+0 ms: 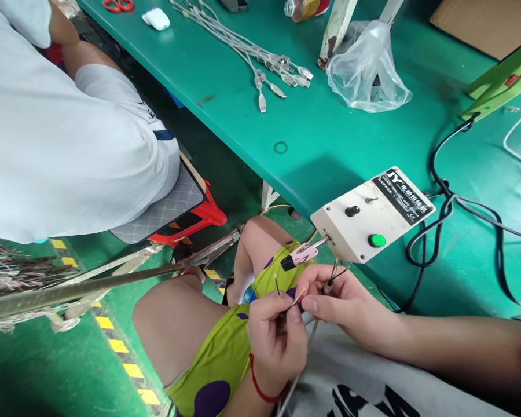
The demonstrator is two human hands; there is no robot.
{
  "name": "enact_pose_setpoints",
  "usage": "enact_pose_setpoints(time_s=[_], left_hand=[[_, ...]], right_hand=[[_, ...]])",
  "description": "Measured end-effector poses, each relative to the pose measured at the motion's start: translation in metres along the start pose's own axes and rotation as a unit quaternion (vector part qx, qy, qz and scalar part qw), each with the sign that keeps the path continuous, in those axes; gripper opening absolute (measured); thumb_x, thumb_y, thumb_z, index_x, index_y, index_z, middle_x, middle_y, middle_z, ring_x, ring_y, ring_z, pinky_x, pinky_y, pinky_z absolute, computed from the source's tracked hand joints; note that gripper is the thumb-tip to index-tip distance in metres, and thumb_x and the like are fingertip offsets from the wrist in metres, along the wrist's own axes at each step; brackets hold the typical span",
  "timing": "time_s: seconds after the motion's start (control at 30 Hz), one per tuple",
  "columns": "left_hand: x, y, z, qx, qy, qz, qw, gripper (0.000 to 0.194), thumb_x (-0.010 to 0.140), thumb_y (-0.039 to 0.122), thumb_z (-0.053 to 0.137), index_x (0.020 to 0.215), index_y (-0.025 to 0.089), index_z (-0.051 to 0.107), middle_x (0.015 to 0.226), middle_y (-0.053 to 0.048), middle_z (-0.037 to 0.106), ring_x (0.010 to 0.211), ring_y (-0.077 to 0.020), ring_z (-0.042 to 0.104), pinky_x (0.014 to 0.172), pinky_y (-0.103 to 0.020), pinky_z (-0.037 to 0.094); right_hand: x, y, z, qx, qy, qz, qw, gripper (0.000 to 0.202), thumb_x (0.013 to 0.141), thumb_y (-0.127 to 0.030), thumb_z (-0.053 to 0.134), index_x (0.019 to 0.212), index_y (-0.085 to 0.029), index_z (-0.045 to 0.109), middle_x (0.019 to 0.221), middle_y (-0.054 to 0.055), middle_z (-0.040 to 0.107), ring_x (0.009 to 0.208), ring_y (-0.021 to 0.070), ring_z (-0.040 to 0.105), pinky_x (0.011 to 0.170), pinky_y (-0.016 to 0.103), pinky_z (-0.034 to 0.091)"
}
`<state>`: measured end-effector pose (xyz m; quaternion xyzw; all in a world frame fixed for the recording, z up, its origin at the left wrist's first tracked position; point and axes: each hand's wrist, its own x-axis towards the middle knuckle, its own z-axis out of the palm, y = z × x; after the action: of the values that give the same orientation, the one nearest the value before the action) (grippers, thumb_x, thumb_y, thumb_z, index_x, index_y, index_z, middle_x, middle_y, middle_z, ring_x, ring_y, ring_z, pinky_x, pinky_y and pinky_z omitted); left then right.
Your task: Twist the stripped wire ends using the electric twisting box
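Note:
Thin stripped wires, red, white and dark, stick up between the fingertips of my left hand, which wears a red string bracelet. Beside it, touching at the fingertips, my right hand is closed round a second cable end with red and black wires fanning out. A pale cable hangs below my hands. Just above them, a pink and black clip sits on the shaft of a white machine box with a knob, a switch and a green button.
Several USB cables, a plastic bag, a bottle and red scissors lie on the green table. Black cords coil at right. A seated person is at left, near a metal bar.

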<state>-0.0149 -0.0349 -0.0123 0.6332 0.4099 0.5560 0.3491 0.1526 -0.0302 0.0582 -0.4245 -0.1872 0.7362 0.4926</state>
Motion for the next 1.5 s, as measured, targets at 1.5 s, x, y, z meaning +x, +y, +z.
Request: enact_pose_setpoints(time_s=[1.5], left_hand=[[0.013,-0.025,0.000,-0.147,0.075,-0.160,0.973,0.012,0.114,0.027,0.076,0.106,0.023,0.067,0.086,0.003,0.064,0.063,-0.0111,0.059,0.061,-0.022,0.054]], right_hand=[[0.007,0.004,0.015,0.020,0.142,0.004,0.990,0.045,0.108,-0.068,0.085,0.115,-0.025,0.078,0.074,-0.005,0.057,0.057,0.0106,0.024,0.058,0.033,0.022]])
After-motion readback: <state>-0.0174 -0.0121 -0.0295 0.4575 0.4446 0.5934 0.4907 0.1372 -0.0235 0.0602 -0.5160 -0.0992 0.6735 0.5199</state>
